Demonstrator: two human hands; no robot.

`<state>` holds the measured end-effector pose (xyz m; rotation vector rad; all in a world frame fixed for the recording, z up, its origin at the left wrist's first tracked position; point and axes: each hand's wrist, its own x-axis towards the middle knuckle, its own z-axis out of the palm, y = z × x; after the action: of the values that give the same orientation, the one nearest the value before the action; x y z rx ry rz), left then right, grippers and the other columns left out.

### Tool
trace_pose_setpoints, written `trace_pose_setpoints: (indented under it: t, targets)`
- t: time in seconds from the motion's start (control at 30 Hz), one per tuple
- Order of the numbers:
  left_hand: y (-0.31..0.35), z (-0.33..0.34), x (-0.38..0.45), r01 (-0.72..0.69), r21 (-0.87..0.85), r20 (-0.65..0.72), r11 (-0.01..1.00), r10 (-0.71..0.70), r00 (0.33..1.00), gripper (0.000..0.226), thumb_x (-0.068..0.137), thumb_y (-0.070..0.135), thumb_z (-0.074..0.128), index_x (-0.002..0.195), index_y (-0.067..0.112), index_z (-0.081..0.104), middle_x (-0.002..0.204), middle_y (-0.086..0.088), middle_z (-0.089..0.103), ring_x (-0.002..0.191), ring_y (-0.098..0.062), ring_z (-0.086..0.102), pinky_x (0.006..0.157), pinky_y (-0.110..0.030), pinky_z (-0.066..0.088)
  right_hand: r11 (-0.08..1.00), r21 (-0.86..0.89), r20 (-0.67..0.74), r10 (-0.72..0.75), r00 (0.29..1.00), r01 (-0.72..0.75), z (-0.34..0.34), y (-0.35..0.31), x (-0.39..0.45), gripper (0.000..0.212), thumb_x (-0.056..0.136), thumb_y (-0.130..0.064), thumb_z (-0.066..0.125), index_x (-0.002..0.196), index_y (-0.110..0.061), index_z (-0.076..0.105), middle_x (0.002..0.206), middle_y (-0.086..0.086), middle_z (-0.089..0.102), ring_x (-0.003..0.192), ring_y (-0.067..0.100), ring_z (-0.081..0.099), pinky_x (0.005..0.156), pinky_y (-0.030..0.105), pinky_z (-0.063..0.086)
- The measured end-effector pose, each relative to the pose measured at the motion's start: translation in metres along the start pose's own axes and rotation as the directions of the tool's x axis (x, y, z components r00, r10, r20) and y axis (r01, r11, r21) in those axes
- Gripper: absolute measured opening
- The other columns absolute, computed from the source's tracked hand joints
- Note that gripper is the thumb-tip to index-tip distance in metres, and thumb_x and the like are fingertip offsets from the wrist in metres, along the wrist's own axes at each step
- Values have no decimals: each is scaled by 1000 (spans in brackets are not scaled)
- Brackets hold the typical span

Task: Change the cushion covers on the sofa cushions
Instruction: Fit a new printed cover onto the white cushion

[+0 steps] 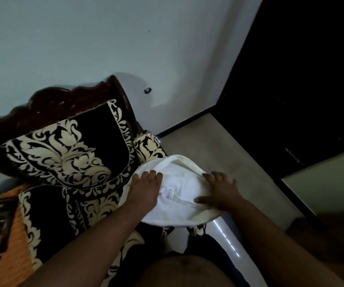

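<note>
White cushion (177, 204) half inside cream cover (187, 162), hands pressing.

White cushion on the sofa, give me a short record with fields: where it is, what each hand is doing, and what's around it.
cushion: white cushion lying at the sofa's right end
left hand: left hand flat on the cushion, fingers spread
right hand: right hand flat on it, thumb out
grip: neither hand curls round the fabric
surroundings: orange cloth at far left

The white fabric cushion (179, 195) lay under both grips, the black-and-cream patterned sofa (67, 154) left of them.
</note>
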<state>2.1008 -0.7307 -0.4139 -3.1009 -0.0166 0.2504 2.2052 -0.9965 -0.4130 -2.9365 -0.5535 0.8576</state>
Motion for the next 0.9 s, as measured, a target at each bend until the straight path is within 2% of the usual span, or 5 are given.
trace_pose_setpoints:
  t: [0.2, 0.3, 0.5, 0.7, 0.9]
  targets:
    - [42, 4, 23, -283, -114, 151, 952, 299, 942, 97, 77, 52, 62, 158, 29, 15, 166, -1, 18, 153, -26, 15, 114, -69, 10, 894, 438, 199, 12, 980, -100, 15, 32, 9, 125, 56, -83, 74, 154, -20, 27, 148, 8, 48, 129, 26, 52, 106, 36, 42]
    - [60, 15, 29, -196, -51, 353, 979, 201, 914, 98, 84, 48, 67, 159, 32, 5, 166, -2, 12, 152, -29, 15, 116, -62, 15, 787, 607, 139, 28, 990, -107, 13, 34, 24, 125, 52, -103, 43, 147, -22, 43, 144, 5, 54, 125, 24, 54, 103, 34, 42]
    - [60, 19, 41, -188, -33, 138, 982, 191, 972, 75, 52, 41, 88, 123, 35, 67, 109, 3, 74, 84, -21, 73, 72, -35, 58, 946, 303, -46, -103, 994, 112, -7, 14, 36, 27, 100, -33, 47, 118, -24, 64, 117, 4, 69, 103, 23, 64, 84, 33, 50]
    - [30, -12, 67, 51, 105, 244, 993, -75, 967, 35, 89, 34, 57, 121, 27, 66, 114, 1, 70, 105, -18, 68, 90, -34, 53, 804, 452, -408, -200, 891, 387, -65, 25, 29, 22, 98, -33, 51, 107, -25, 69, 98, -7, 73, 88, 14, 64, 78, 32, 50]
    - [70, -21, 83, -60, 84, 229, 995, 40, 973, 23, 81, 39, 67, 103, 32, 67, 94, 2, 70, 86, -20, 70, 71, -31, 46, 934, 120, -265, -296, 917, 336, -62, 30, 40, 41, 92, -47, 30, 98, -25, 64, 97, 1, 60, 93, 24, 57, 75, 37, 49]
